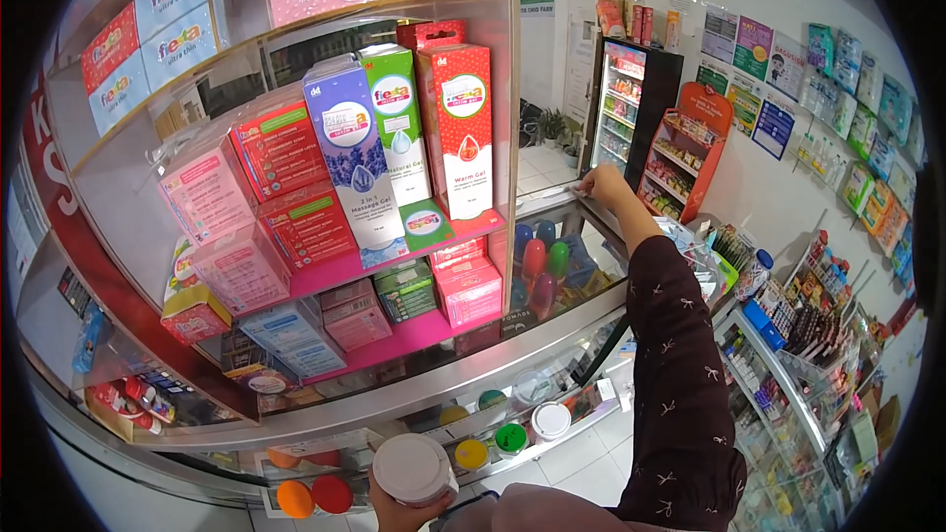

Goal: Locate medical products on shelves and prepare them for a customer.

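My left hand (395, 511) is low in the head view, wrapped around a jar with a white lid (412, 467). Farther off, my right hand (602, 186) is stretched to the far edge of the glass display counter (558, 329). Its fingertips are bent together beside a flat white item (543, 198) lying on that edge. Whether they pinch anything is too small to tell. Just below the right hand, colourful egg-shaped containers (545, 258) show by the glass.
A shelf unit with boxed gels (462, 133) and condom boxes (310, 225) rises at left. Jars with coloured lids (511, 440) stand low in front. Beyond are a drinks fridge (621, 100) and an orange snack rack (684, 148). A second glass case (776, 377) is at right.
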Demonstrator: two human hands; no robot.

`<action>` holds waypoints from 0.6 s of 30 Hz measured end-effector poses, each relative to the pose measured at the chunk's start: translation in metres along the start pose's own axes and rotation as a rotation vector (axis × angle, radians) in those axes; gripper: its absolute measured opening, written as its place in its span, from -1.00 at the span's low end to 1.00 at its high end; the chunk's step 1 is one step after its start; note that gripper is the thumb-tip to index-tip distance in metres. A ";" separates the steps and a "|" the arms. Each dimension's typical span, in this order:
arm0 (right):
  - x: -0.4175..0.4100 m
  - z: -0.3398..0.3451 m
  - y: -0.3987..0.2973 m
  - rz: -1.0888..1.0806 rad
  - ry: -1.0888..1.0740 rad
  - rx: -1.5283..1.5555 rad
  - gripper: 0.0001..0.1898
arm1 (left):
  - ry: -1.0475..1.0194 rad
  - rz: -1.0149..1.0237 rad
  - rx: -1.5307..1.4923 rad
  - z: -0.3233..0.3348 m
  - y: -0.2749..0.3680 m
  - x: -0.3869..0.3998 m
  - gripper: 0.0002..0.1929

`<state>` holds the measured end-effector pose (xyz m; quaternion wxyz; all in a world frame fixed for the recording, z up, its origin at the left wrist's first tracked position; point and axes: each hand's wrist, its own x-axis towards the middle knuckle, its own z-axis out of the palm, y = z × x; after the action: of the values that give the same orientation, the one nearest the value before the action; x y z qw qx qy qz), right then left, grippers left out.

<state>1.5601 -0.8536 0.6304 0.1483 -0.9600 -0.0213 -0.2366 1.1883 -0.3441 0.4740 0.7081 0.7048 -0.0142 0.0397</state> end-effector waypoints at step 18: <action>0.007 0.008 0.007 -0.001 0.076 -0.559 -0.90 | -0.050 0.140 0.196 -0.014 -0.003 0.006 0.09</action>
<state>1.5709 -0.8579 0.6250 -0.1218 -0.9540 0.0499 -0.2693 1.1939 -0.3298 0.4712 0.6306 0.7689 -0.0773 0.0725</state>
